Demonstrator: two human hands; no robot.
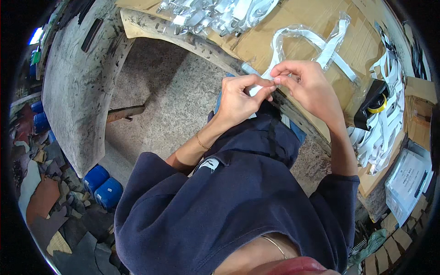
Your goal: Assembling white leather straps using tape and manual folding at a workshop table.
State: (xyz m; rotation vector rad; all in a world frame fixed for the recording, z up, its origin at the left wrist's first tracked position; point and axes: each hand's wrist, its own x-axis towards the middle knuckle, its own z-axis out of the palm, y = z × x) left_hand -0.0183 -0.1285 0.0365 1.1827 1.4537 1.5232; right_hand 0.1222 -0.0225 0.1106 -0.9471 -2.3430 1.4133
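A white strap [276, 43] in a clear plastic sleeve lies looped on the cardboard-covered table, and its near end runs down to my fingers. My left hand [242, 97] is closed on that end, with a bit of white showing below its fingers. Thumb and fingers of my right hand [306, 85] are pinched together at the left fingertips. What exactly the right fingertips grip is too small to make out. The strap's other end [343, 66] crosses itself to the right, beyond my right hand.
Bagged white straps [220, 16] are heaped at the table's far side. On the right stand a black tape dispenser [372, 105] with yellow tape, loose white straps [382, 137] and a clear plastic box [408, 181]. Blue containers [107, 190] and scraps [46, 197] lie at left.
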